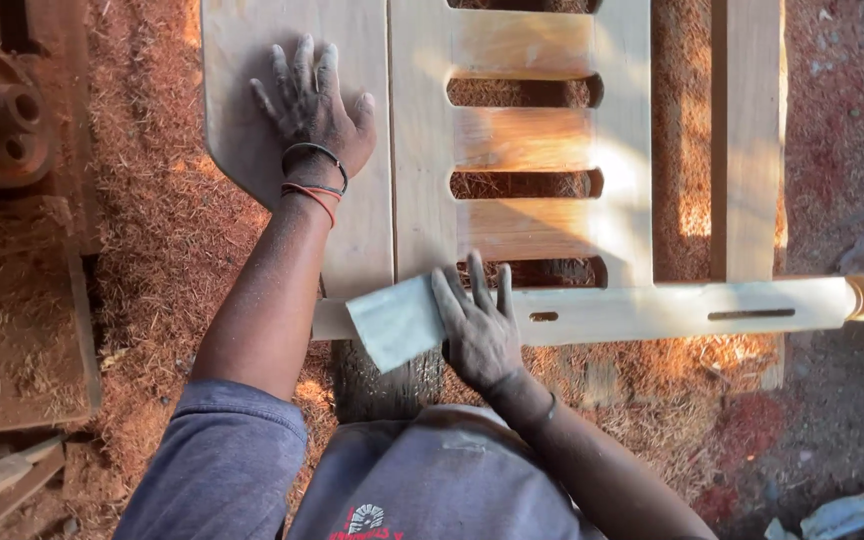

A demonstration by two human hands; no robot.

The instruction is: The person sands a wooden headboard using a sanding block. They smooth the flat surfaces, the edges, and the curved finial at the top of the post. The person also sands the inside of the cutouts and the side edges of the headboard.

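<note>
Slatted wooden frame point(512, 130) lies on sawdust floor point(152, 250). Left hand point(312, 105) flat, open, bracing its left panel. Right hand point(477, 325) presses sandpaper sheet point(392, 320) on the near rail point(652, 310). Risk: frame may slide, paper may skid, likely splinters.

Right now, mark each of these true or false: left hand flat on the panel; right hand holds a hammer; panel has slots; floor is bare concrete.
1. The left hand lies flat on the panel. True.
2. The right hand holds a hammer. False: it presses sandpaper on the rail.
3. The panel has slots. True: several run across it.
4. The floor is bare concrete. False: sawdust covers it.
</note>
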